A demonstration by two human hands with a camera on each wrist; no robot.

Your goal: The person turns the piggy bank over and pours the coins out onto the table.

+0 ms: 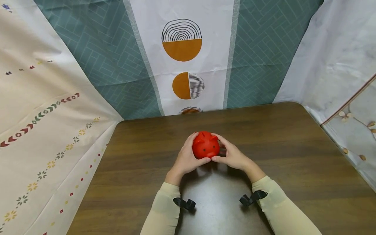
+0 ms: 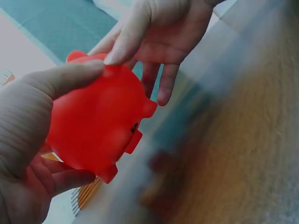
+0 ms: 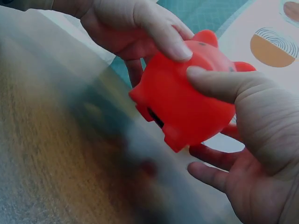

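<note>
Tabletop [image 1: 123, 182] of brown wood grain, broad and round-cornered, spreads beneath everything; pale yellow fabric sleeves [image 1: 160, 209] reach in over it, each with a black, plastic-looking wrist mount [image 1: 188, 205]; beyond them, the bare left hand [image 1: 186, 158] and bare right hand [image 1: 233, 157] together grasp a red, rounded, plastic-looking piggy bank [image 1: 205, 150], held up off the surface and facing the person; the thumbs [image 1: 203, 161] lie side by side near its snout [image 1: 211, 154] while the other fingers reach round its sides, though at least one lower finger [image 3: 210, 173] of the right hand stands away from it; the step in hand appears to be a two-handed steadying in mid-air; the next move, whether a turn or a lowering, seems to call for even pressure from both sides, since so smooth a curve could slip if one hand eased first; the bank itself is plain, lightly shiny red, with two small ears [image 1: 200, 141], stubby feet [image 2: 149, 108], a dark patch [image 3: 155, 117] between the feet, a dark slot-like mark [image 1: 204, 134] on top, and, smallest of all, dot-like black eyes [image 1: 204, 150].
</note>
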